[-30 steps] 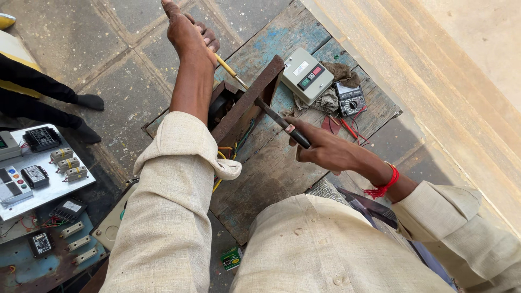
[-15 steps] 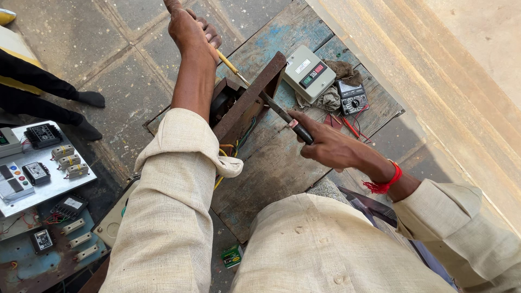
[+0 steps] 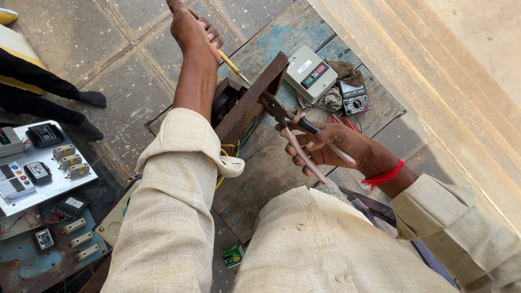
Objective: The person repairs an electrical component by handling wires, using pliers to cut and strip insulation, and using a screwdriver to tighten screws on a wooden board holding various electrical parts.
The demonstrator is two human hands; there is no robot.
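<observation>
My left hand (image 3: 194, 30) is raised at the top of the view, gripping a screwdriver (image 3: 234, 65) with a yellow shaft that points down toward a rusty brown metal box (image 3: 247, 100). My right hand (image 3: 331, 144) grips a pair of pliers (image 3: 287, 122) by the handles. The plier jaws touch the near edge of the box's raised metal plate. Yellow and green wires (image 3: 230, 149) hang from under the box. The box rests on a worn blue wooden board (image 3: 271, 168).
A grey switch box with red and green buttons (image 3: 310, 73) and a multimeter (image 3: 354, 100) lie on a rag beyond the box. Left, a white panel (image 3: 43, 160) carries several electrical parts. Another person's dark-sleeved limbs (image 3: 49, 95) reach in at far left. A concrete step runs along the right.
My right hand has shifted its grip on the pliers, and the handles now stand spread between my fingers. The left hand stays raised with the screwdriver.
</observation>
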